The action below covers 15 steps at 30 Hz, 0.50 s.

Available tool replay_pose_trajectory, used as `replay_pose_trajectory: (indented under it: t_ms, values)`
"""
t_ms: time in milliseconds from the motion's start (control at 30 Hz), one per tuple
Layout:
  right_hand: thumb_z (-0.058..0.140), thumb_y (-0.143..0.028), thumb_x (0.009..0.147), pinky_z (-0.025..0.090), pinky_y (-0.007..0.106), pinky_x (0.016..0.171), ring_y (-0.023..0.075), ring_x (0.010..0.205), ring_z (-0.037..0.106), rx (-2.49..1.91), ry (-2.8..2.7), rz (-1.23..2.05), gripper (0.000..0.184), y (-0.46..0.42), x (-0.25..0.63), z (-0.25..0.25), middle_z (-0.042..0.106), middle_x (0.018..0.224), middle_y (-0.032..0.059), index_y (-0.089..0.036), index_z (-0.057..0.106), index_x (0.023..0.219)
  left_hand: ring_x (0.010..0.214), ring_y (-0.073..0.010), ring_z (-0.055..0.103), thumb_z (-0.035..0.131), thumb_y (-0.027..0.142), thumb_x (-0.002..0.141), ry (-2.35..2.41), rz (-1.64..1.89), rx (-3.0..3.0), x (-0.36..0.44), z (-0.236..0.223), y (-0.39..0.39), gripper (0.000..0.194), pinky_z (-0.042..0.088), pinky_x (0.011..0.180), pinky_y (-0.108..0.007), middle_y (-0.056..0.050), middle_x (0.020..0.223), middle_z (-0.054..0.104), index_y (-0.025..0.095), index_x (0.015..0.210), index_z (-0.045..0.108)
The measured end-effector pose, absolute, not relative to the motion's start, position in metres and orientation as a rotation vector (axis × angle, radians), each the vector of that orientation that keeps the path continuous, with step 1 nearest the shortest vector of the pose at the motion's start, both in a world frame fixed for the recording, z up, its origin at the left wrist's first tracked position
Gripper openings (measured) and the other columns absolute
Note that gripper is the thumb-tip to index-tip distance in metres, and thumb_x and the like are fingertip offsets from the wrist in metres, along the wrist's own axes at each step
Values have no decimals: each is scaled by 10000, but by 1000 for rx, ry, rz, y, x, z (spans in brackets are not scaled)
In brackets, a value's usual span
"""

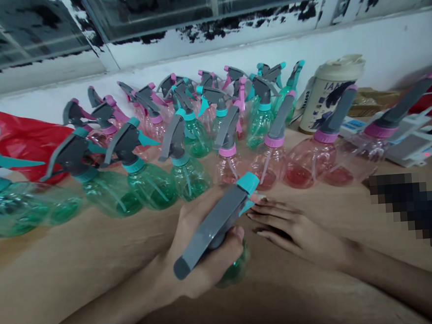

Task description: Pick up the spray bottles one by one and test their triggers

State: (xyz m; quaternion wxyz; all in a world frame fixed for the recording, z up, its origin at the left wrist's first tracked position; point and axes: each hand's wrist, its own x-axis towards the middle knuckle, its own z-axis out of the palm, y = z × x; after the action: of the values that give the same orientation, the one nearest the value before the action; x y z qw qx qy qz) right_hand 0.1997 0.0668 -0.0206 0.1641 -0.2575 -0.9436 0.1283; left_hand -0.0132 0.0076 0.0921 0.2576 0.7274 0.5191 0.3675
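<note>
A red plastic bag (29, 140) lies on the desk (97, 264), far to the left and beyond the fingers of the left hand (191, 225). Nearer those fingers, a front row of green spray bottles (109, 191) with turquoise collars extends from the far left to a point just beyond the knuckles. Behind this row, directly ahead of the left fingers, rear rows of mixed green and pink spray bottles (194, 134) stand close together. The left fingers are wrapped around the neck of the held spray bottle (213, 221), a green unit with a gray head; its turquoise nozzle and trigger point toward the fingertips of the right hand (305, 230). The right fingers are extended, loosely spread and directed left, just beside the trigger; contact cannot be determined. Beyond the right fingers stands a front row of pink spray bottles (305, 163), with pink collars and pale dip tubes. Farther beyond, to the right, are a lidded coffee cup (326, 95), a cardboard box (374, 99) and a white device (409, 151) showing a red light. A dark object (415, 207), obscured by pixelation, lies right of the right fingers.
</note>
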Motion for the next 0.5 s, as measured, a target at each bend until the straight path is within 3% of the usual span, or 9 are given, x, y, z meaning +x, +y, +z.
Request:
replay_pose_trajectory:
  t_ms: [133,300,500]
  values:
    - [443,-315,914,344,429,1068,186,1286,376,-735,-2668,379,366,66,199,-20,482,1354,15,-224,505,1264,569,-201,548,509,197,664,1348,1061,1971,-12,91,9,70,477,565,-360,6,638,549,266,666,511]
    - [449,-308,913,344,437,1065,192,1284,381,-731,-2654,386,361,66,199,-21,490,1348,15,-230,511,1259,632,-193,579,502,182,666,1289,1090,1960,-11,90,10,202,507,628,-340,-2,734,596,265,838,569]
    - [436,-309,918,334,412,1075,188,1293,365,-715,-2668,366,366,67,200,-23,480,1356,21,-215,511,1263,651,-173,573,510,143,686,1321,1058,2006,-13,95,7,138,493,634,-300,0,730,575,234,790,525]
